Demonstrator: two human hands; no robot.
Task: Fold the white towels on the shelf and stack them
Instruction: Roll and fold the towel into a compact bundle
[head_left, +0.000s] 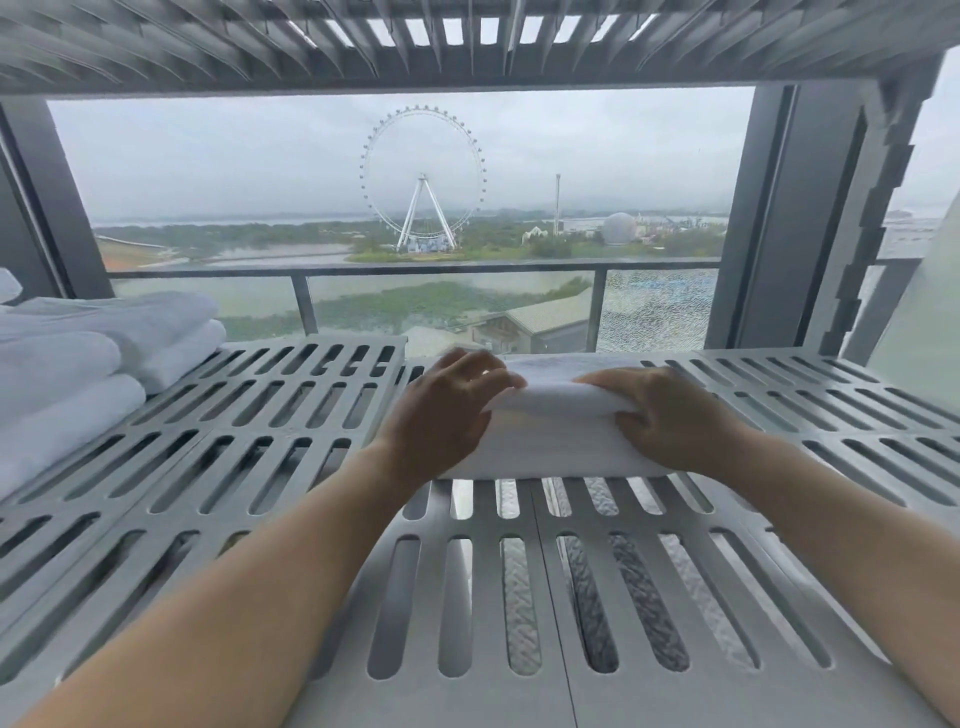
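Fingers (618, 385) curled | left hand (447, 413), right hand (662, 418) both grip folded towel (550, 441) | on shelf (519, 691)

One left hand (447, 410), one right hand (670, 415), one folded towel (550, 436), one stack (78, 374) of roughly three towels.
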